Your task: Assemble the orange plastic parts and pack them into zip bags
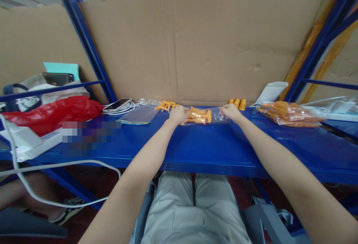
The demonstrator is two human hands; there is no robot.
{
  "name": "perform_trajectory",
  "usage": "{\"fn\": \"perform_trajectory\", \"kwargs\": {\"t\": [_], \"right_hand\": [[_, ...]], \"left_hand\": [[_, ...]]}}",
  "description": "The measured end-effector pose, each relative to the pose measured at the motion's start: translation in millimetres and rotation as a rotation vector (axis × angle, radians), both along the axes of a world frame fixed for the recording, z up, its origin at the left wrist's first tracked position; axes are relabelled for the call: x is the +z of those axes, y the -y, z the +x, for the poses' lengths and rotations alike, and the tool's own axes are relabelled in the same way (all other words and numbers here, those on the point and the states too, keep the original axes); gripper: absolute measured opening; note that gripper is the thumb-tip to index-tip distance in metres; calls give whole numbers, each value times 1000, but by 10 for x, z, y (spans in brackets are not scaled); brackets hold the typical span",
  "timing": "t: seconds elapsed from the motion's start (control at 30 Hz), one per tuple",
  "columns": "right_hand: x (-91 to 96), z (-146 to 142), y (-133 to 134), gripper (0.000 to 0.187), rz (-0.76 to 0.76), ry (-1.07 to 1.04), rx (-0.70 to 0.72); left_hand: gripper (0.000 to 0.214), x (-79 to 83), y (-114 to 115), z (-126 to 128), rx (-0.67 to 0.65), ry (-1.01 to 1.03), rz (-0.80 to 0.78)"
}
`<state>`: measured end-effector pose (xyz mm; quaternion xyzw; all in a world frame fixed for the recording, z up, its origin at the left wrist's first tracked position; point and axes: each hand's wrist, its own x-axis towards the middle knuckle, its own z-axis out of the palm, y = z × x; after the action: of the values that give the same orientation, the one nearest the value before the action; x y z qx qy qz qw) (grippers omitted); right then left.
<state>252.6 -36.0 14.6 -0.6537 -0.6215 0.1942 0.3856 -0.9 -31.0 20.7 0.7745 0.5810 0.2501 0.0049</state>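
A clear plastic bag [219, 118] lies lengthwise on the blue shelf top, with several orange plastic pieces [198, 115] inside. My left hand [179, 114] is closed on the bag's left end, partly covering the pieces there. At the opposite end, my right hand [229, 111] pinches the bag's right edge. Just left of my left hand are loose orange parts with small metal hooks [165, 105]. Behind my right hand stand a few orange cylindrical pieces [241, 104], close to the cardboard.
A filled bag of orange pieces [288, 113] lies to the right. Leftward are a flat clear packet [138, 114], a phone [119, 104] on a coiled white cable and a red plastic bag [58, 113]. A cardboard wall [212, 46] and blue posts [86, 39] bound the shelf.
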Motion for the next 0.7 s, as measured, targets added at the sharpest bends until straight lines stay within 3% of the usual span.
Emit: {"fn": "perform_trajectory", "kwargs": {"t": [0.07, 0.17, 0.37, 0.53, 0.7], "right_hand": [[52, 35, 7, 40, -24, -112, -9], [106, 55, 59, 44, -71, -171, 92], [58, 30, 88, 16, -22, -56, 209], [-9, 33, -31, 22, 144, 59, 98], [4, 134, -81, 28, 158, 235, -177]], "left_hand": [[29, 0, 14, 10, 3, -4, 6], [29, -2, 23, 18, -12, -26, 31], [37, 27, -5, 33, -30, -48, 93], [36, 24, -51, 37, -2, 32, 39], [22, -43, -107, -14, 24, 102, -33]]}}
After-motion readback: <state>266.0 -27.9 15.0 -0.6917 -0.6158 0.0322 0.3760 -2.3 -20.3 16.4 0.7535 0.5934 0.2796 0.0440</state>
